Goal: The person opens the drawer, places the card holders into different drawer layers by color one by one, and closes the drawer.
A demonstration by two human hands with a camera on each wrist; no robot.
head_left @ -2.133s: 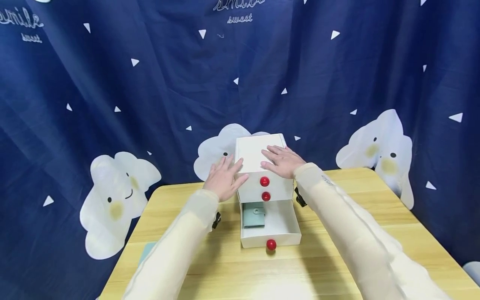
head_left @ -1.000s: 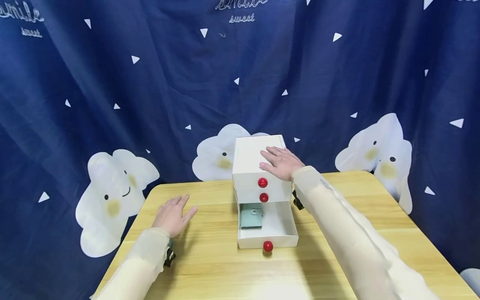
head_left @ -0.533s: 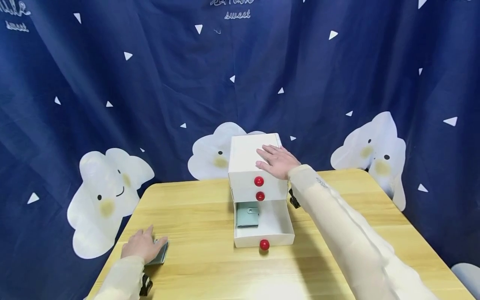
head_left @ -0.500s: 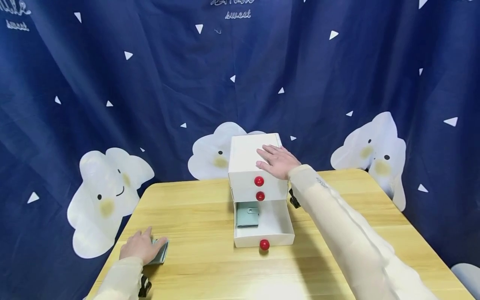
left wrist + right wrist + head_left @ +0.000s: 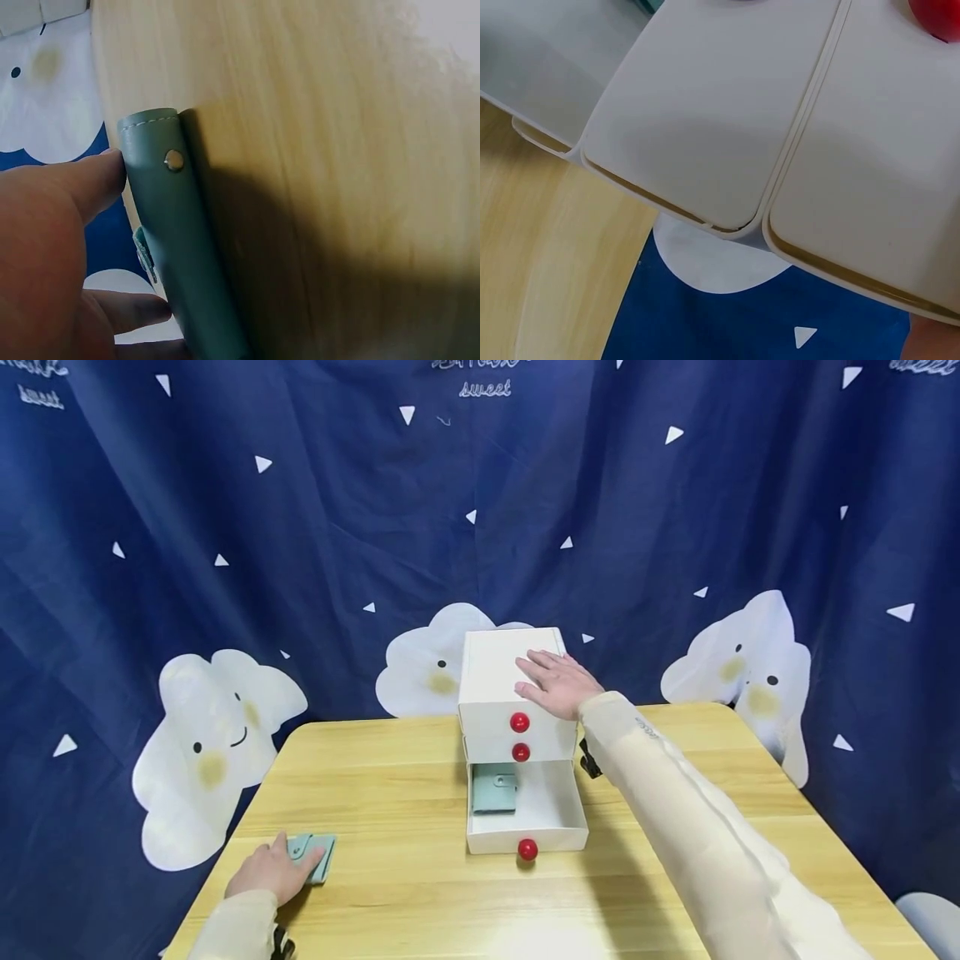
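My left hand [image 5: 268, 870] pinches a small teal wallet [image 5: 321, 865] with a snap strap, at the table's left side. Up close, the left wrist view has the wallet's stitched spine with a round rivet; the thumb and fingertips are on its left side. My right hand [image 5: 557, 683] lies with extended fingers on top of the white drawer box [image 5: 491, 670], near its right edge. Its bottom drawer [image 5: 551, 814] is pulled out, and a second teal wallet [image 5: 494, 790] lies in the left part. The right wrist view mostly covers the drawer fronts [image 5: 697, 112].
Red round knobs mark the drawers, the lowest knob [image 5: 527, 849] facing me. The box stands on a wooden table [image 5: 405, 910] toward the back. Behind hangs a dark blue curtain [image 5: 337, 510] with white clouds and triangles.
My left hand has left the side of the box and moved left and nearer, down to the wallet. That wallet's snap face has tilted into sight. The right hand stays on the box.
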